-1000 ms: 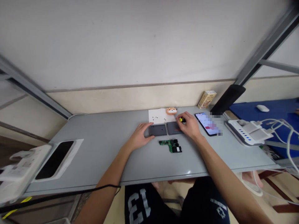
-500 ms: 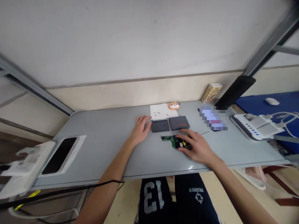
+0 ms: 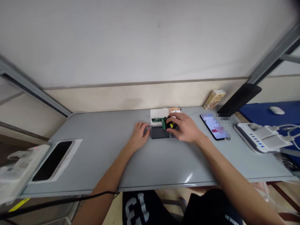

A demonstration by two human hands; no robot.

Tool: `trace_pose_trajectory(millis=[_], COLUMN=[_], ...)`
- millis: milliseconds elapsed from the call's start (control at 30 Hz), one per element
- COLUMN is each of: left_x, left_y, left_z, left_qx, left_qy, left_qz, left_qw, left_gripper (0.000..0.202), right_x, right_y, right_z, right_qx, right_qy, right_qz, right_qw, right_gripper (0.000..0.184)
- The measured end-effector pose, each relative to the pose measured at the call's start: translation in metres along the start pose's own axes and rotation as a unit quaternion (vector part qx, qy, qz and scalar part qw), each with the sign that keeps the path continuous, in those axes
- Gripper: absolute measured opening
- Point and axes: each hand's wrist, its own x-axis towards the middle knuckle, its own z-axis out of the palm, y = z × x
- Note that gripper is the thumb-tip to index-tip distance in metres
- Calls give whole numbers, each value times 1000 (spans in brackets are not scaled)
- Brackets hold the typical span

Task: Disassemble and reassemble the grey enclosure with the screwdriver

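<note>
My right hand (image 3: 186, 128) is closed on a green circuit board (image 3: 159, 120) and lifts it just above a dark grey case half (image 3: 159, 132) on the grey table (image 3: 150, 159). A small yellow-tipped tool (image 3: 172, 125) shows between the same fingers. The second grey case half lies under my right hand, mostly hidden. My left hand (image 3: 138, 136) rests on the table with fingers slightly curled, its fingertips touching the left end of the visible case half. A white paper (image 3: 156, 113) with tiny screws lies just behind.
An orange animal-shaped item (image 3: 174, 110) sits at the paper's right. A phone (image 3: 214, 126) with a lit screen lies to the right, then a white power strip (image 3: 260, 137). A small carton (image 3: 214, 99) stands by the wall. Another phone (image 3: 52, 160) lies on white paper at far left.
My right hand came from the far case half to the circuit board near the table's front, took hold of it and carried it back over the case halves. The left hand stayed put.
</note>
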Motion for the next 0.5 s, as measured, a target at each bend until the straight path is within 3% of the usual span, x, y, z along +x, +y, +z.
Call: trace_pose_trajectory(millis=[100, 200, 500], left_x=[0, 0, -1], left_y=[1, 4, 2], left_z=[-1, -1, 0], left_qx=[-2, 6, 13], left_qy=[-1, -12, -19], left_qz=[-14, -19, 16], left_qw=[1000, 1000, 1000], left_gripper=[16, 18, 21], right_x=[10, 1, -4], right_y=[9, 13, 8], right_z=[15, 26, 29], right_qx=[4, 6, 5], right_qy=[0, -39, -66], right_qz=[16, 2, -2], right_qw=[1000, 999, 998], right_gripper=[23, 22, 24])
